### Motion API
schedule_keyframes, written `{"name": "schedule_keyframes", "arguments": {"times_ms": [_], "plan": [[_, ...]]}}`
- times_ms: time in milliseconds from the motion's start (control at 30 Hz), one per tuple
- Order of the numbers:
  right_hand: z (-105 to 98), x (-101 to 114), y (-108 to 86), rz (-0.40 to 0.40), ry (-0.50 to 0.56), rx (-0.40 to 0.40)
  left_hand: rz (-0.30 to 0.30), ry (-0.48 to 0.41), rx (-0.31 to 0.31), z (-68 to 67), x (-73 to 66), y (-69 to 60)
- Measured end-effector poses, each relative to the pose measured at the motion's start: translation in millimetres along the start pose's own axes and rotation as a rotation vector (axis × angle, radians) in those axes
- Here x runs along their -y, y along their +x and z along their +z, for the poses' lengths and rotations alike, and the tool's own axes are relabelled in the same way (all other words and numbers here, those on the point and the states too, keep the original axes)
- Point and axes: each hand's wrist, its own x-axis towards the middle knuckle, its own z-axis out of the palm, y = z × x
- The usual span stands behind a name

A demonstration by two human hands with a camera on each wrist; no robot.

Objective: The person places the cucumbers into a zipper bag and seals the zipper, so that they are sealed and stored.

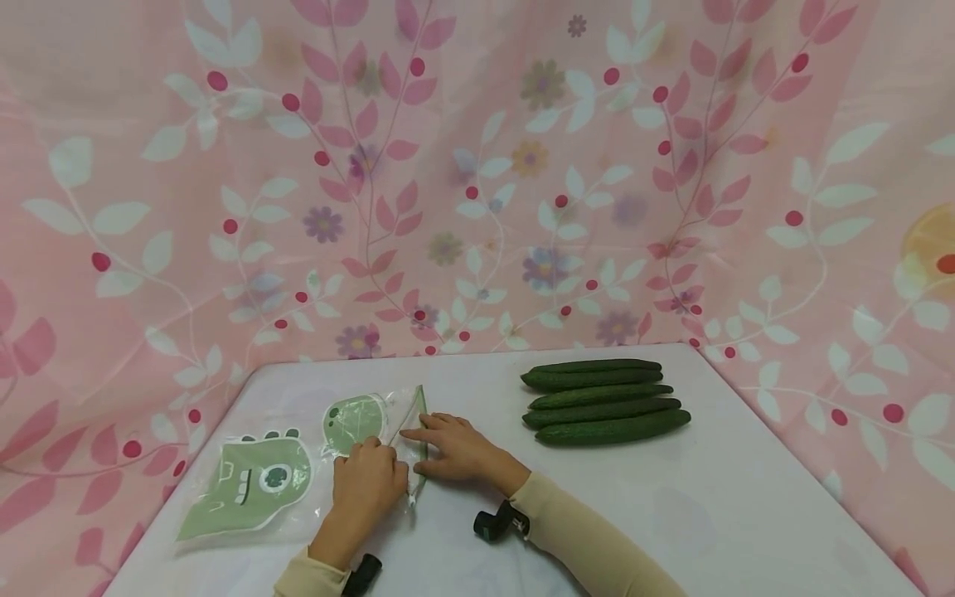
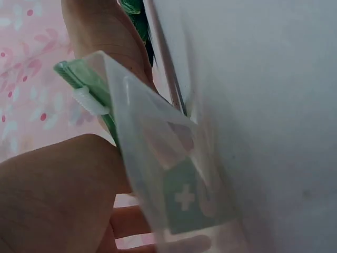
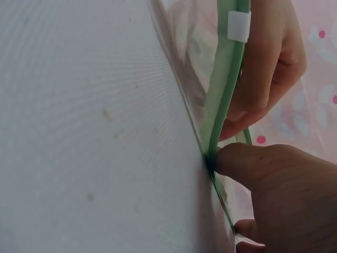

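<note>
Plainly, the left hand's (image 1: 370,481) fingers are curled in and grip the clear bag (image 1: 319,473) close to its mouth, while the right hand's (image 1: 458,448) fingers are spread and fairly straight, thumb apart, touching the green strip (image 3: 224,95) along that mouth. A white slider (image 3: 238,26) sits on the strip. The film is see-through and wrinkled, shiny in places, its mouth end raised. Its printing shows a pale green one-eyed figure (image 1: 257,460) with a toothy mouth and white outline, a rounder green figure (image 1: 358,423) beyond the left hand, and, in the left wrist view, a green patch (image 2: 176,216) bearing a white cross. The bag lies on the left part of the white-covered bench (image 1: 746,497). Well right of it, five dark green cucumbers (image 1: 600,412) lie side by side. Pink floral cloth (image 1: 477,166) hangs behind.
</note>
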Motion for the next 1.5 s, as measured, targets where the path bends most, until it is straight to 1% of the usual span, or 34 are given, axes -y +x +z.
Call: {"name": "schedule_keyframes", "arguments": {"times_ms": [67, 200, 367, 433, 533, 633, 700, 767, 833, 900, 1000, 1167, 1233, 1333, 1400, 1500], "plan": [[0.9, -0.7, 0.5, 0.0, -0.011, 0.003, -0.003, 0.017, 0.002, 0.1, 0.6, -0.5], [1.6, -1.8, 1.0, -0.007, -0.021, 0.006, 0.028, 0.063, -0.019, 2.7, 3.1, -0.2], [1.4, -2.2, 0.9, -0.005, -0.02, 0.013, 0.046, 0.051, -0.055, 2.6, 4.4, 2.6], [1.9, -2.2, 1.1, 0.002, -0.023, 0.019, 0.05, 0.035, -0.086, 1.7, 4.6, 3.2], [2.6, -2.4, 1.3, 0.009, -0.023, 0.026, 0.049, 0.0, -0.157, 1.1, 4.8, 3.7], [2.5, -2.8, 1.0, 0.009, -0.01, 0.033, 0.041, -0.062, -0.233, 1.0, 4.9, 3.5], [2.3, -2.9, 0.4, 0.008, -0.004, 0.036, 0.044, -0.098, -0.272, 1.1, 5.2, 3.2], [1.9, -3.3, 0.0, 0.006, -0.007, 0.035, 0.05, -0.117, -0.301, 0.5, 5.5, 3.1], [1.4, -3.5, 0.0, 0.006, -0.009, 0.03, 0.051, -0.119, -0.31, -0.8, 5.9, 3.2], [1.0, -3.8, -0.1, 0.008, -0.005, 0.025, 0.04, -0.127, -0.31, -2.0, 6.5, 3.4], [0.8, -4.1, -0.2, 0.007, 0.009, 0.03, 0.011, -0.135, -0.288, -3.6, 7.7, 3.3], [-0.1, -5.4, -1.4, -0.001, 0.016, 0.035, -0.032, -0.169, -0.223, -4.0, 10.7, 6.0], [-0.4, -5.5, -1.7, -0.006, 0.021, 0.034, -0.046, -0.205, -0.184, -4.5, 12.7, 7.5], [-1.0, -5.4, -1.7, -0.014, 0.028, 0.034, -0.064, -0.288, -0.135, -6.6, 16.5, 9.0], [-1.1, -5.5, -1.4, -0.017, 0.029, 0.033, -0.07, -0.353, -0.123, -9.0, 19.4, 9.9], [-2.0, -6.1, -0.7, -0.014, 0.028, 0.026, -0.071, -0.427, -0.128, -12.7, 22.9, 11.4]]}}
